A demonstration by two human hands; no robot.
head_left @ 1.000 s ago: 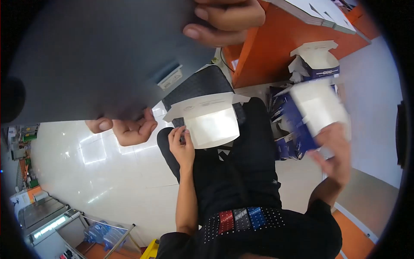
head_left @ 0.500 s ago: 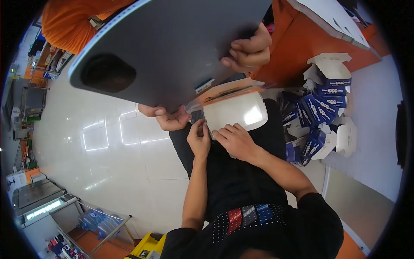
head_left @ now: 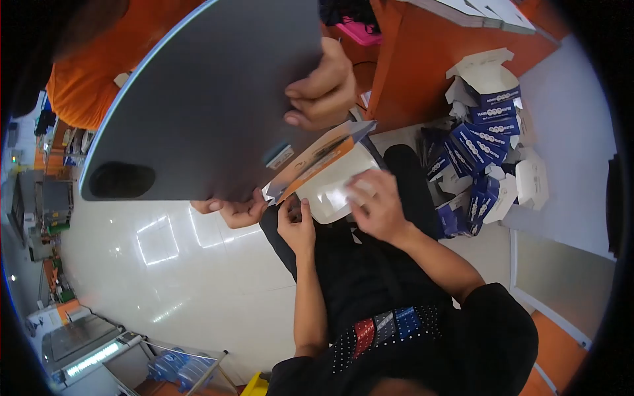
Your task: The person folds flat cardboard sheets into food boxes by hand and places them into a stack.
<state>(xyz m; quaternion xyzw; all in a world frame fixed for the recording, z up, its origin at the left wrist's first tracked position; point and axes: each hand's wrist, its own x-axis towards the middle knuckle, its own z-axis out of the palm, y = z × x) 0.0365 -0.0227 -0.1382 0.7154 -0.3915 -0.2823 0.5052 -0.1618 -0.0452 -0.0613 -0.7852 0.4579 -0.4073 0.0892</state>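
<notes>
A carton with a white inside and an orange printed flap lies across my lap. My left hand is at its near left corner, with thumb and fingers closed on the carton's edge. My right hand is over the right part of the carton, slightly blurred, its fingers spread and bent. Above the carton, another person's hands hold a large dark grey tablet-like panel, which hides part of the view beyond.
Blue and white cartons are heaped on the floor at the right, beside an orange cabinet. A person in orange is at the upper left. A metal rack with blue bottles stands at the lower left.
A carton carried at the right has joined the heap, and my right hand came to the lap carton. Its printed flap has folded inward. The panel has shifted left since the last frame.
</notes>
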